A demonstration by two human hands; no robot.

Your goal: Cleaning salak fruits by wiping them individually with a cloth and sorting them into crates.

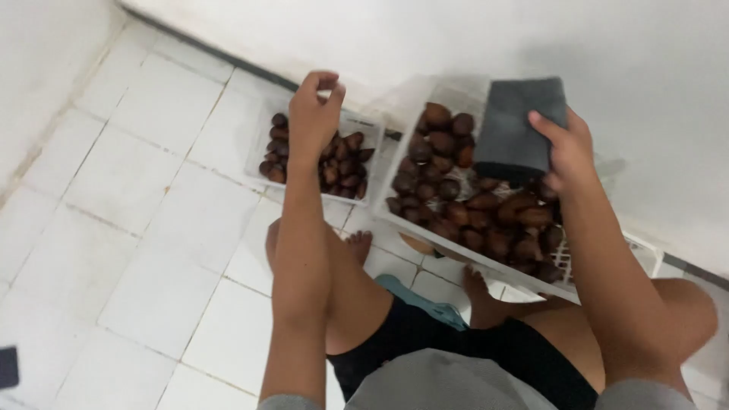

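My left hand (314, 110) hovers over a small clear tray (258, 144) of dark brown scaly fruit (345, 163), fingers pinched together; I cannot make out anything between them. My right hand (566, 148) grips a dark grey rectangular block (520, 125) above a larger white crate (463, 254) filled with several of the same brown fruit (456, 205). The block hides part of the crate's far side.
I am squatting on a white tiled floor (152, 228), bare feet (361, 243) near the crate's front edge. A white wall (456, 38) runs behind both containers. A dark object (7, 366) lies at the lower left edge.
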